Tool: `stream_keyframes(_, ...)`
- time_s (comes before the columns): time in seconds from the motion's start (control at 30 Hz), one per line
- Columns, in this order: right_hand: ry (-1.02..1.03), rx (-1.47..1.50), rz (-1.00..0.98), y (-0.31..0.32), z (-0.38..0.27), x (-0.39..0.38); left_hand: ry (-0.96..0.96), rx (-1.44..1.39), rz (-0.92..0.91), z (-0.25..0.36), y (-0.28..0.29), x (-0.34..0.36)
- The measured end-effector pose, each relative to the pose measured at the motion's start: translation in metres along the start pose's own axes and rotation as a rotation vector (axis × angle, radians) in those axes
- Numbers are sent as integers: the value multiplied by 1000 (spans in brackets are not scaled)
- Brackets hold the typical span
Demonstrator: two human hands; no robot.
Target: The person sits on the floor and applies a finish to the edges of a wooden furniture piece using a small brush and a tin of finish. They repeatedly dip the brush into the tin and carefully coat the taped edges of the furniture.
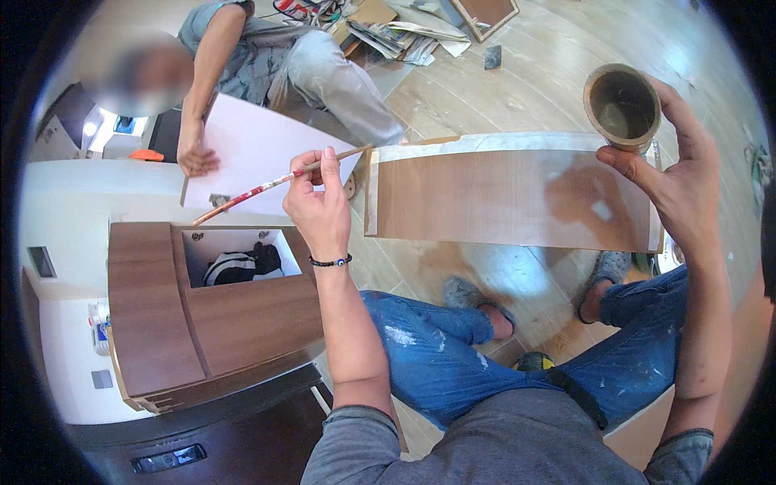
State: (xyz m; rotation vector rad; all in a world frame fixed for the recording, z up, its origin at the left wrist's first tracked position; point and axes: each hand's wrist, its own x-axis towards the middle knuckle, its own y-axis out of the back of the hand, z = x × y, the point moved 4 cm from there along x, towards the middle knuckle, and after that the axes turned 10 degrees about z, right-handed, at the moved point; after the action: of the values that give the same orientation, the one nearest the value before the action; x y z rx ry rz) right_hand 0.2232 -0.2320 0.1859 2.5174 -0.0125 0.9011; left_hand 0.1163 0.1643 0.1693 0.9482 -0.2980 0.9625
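My left hand (pixel 319 202) is closed in a pinch around a thin paintbrush (pixel 259 190) with a red, paint-flecked handle. The brush slants up to the right, its far end close to the left corner of a brown wood panel (pixel 477 194). Pale tape (pixel 485 144) runs along the panel's far edge and its short sides. Over the panel's right end, my right hand (pixel 675 162) grips a round brown cup (pixel 621 105) by its side. The cup's mouth faces up and shows a dark, brownish inside; how full it is cannot be made out.
At upper left a person sits on the floor, one hand (pixel 196 153) on a white board (pixel 250 149). A brown cabinet (pixel 242 323) with an open compartment holding dark cloth stands left. Newspapers (pixel 404 36) and a framed panel (pixel 487 14) lie at the far side.
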Motion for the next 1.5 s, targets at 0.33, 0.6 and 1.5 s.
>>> stream_keyframes(0.33, -2, -14, 5, 2, 2, 1, -106, -65, -51, 13, -9, -11)
stream_keyframes(0.6, -32, 15, -38, 3, 3, 2, -166, 80, -44, 21, -9, -15)
stream_keyframes(1.5, 19, 12, -17, 1, -1, 0, 367, -507, 64, -45, -13, 4)
